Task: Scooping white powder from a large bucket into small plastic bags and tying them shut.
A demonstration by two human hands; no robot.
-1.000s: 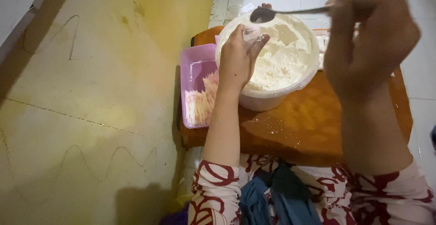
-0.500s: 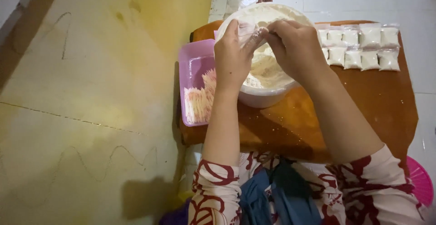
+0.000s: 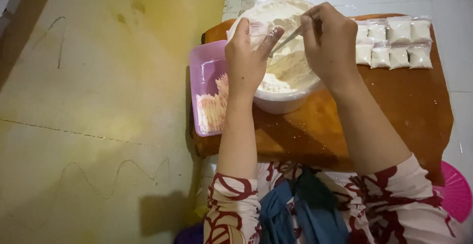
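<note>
Over the white bowl point(image 3: 283, 103) of flour, the left hand point(image 3: 246, 62) pinches a small clear bag point(image 3: 258, 29) open, and the right hand point(image 3: 329, 44) grips a spoon point(image 3: 288, 39) whose long axis points left toward the bag, just beside it.

I see right hand point(image 3: 331, 44), a second ago raised high above white bowl point(image 3: 286, 101) with spoon point(image 3: 286, 41) lifted clear, now lowered over bowl, spoon angled down toward small clear bag point(image 3: 257, 29) pinched open by left hand point(image 3: 248, 59); rows of filled packets point(image 3: 394, 42) on wooden table point(image 3: 394, 111), earlier hidden behind arm, now showing
</note>
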